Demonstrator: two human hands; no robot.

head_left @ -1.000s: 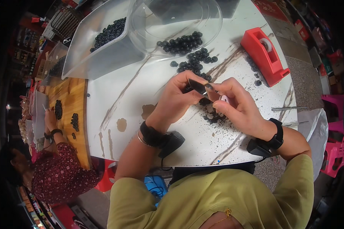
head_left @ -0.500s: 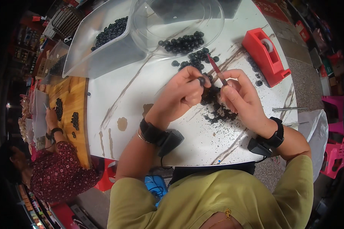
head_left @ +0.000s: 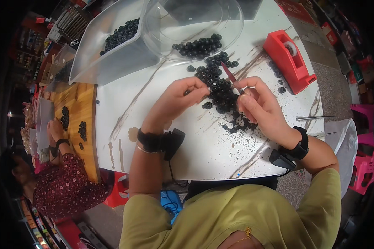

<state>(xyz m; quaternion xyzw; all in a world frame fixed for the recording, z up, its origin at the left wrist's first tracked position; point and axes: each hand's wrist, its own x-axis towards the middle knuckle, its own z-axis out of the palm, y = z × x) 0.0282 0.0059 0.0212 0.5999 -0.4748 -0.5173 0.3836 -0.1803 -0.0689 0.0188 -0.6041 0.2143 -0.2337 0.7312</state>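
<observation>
L hand [head_left: 181,96] shifted left, away from R hand [head_left: 257,100], since prev. frame — fingers curled, contents (if any) can't tell. R hand: fingers clenched on red pointed tool [head_left: 228,73], tip up-left over black round pcs [head_left: 214,76]. Said pcs: heaped on white counter [head_left: 120,92], between & beyond hands. Also: dark crumbs [head_left: 238,125], nr side of heap; clear tub [head_left: 122,64] w/ more pcs [head_left: 122,35], far left; red tape dispenser [head_left: 294,68], far right

We curl our bare left hand [head_left: 176,99] loosely, thumb pointing inward — our bare right hand [head_left: 262,103] pinches between thumb and bent fingers.
</observation>
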